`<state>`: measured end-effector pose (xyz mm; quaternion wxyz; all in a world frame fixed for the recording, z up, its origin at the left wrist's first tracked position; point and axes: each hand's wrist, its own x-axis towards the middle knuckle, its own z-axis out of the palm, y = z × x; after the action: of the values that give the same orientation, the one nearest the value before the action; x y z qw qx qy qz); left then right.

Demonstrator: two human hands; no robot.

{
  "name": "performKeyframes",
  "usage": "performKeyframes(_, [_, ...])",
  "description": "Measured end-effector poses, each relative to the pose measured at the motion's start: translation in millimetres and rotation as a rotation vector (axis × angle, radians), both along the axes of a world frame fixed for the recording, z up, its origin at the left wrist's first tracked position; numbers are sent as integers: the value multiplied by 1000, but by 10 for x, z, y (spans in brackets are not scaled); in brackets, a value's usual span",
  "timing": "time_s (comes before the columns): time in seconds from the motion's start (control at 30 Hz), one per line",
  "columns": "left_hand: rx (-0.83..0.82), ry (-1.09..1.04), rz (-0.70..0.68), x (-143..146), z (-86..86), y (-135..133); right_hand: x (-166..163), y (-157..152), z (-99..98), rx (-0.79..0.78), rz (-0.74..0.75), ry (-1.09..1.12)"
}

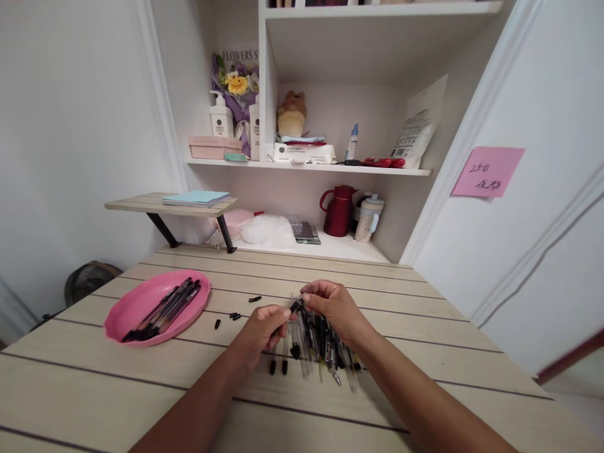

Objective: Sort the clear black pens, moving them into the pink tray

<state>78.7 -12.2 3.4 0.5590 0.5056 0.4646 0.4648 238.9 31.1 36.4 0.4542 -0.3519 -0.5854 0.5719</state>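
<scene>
Between my two hands is a short black pen piece point(295, 306). My left hand point(265, 326) is closed on its near end, thumb on top. With thumb and fingertips my right hand point(334, 307) pinches the far end, where a small light-coloured tip shows; whether that is a separate part I cannot tell. Directly below my hands lies a heap of pen parts point(325, 343), with clear barrels and dark pieces, partly hidden by my right hand. Several small black caps point(255, 299) lie loose to the left. A pink tray point(201, 283) holds several dark pens point(170, 307) lying side by side.
A small raised stand point(136, 202) with blue paper point(195, 198) is at the table's back left. Behind the table, shelves hold a red jug point(338, 212), a pale cup point(369, 219) and a white plastic bag point(268, 231). A pink note point(489, 172) is on the right wall.
</scene>
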Motion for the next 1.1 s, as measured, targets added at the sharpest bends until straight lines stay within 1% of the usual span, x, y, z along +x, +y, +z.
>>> performKeyframes(0.2, [8, 21, 18, 21, 10, -10, -13, -35, -26, 15, 30, -62])
performKeyframes(0.27, [21, 29, 38, 35, -3, -8, -12, -43, -24, 45, 21, -98])
performKeyframes(0.37, [49, 33, 64, 60, -24, -8, -14, -62, -15, 104, -16, -158])
performKeyframes(0.5, [76, 18, 59, 86, -34, -21, -27, -88, -32, 156, -51, -168])
performKeyframes(0.63, [141, 71, 121, 101, -36, -35, -47, -102, -89, 245, -140, -215])
performKeyframes(0.7, [164, 98, 155, 105, -36, -35, -60, -108, -115, 271, -160, -232])
performKeyframes(0.8, [158, 105, 182, 104, -29, -30, -81, -119, -129, 220, -91, -170])
performKeyframes(0.9, [154, 82, 164, 103, -16, -32, -90, -136, -109, 101, 2, 19])
performKeyframes(0.97, [155, 68, 140, 108, -5, -40, -90, -147, -89, 35, 40, 100])
performKeyframes(1.03, [160, 61, 121, 115, 1, -50, -88, -154, -76, 0, 39, 122])
performKeyframes(1.1, [161, 63, 110, 120, 1, -58, -89, -156, -69, 6, -5, 106])
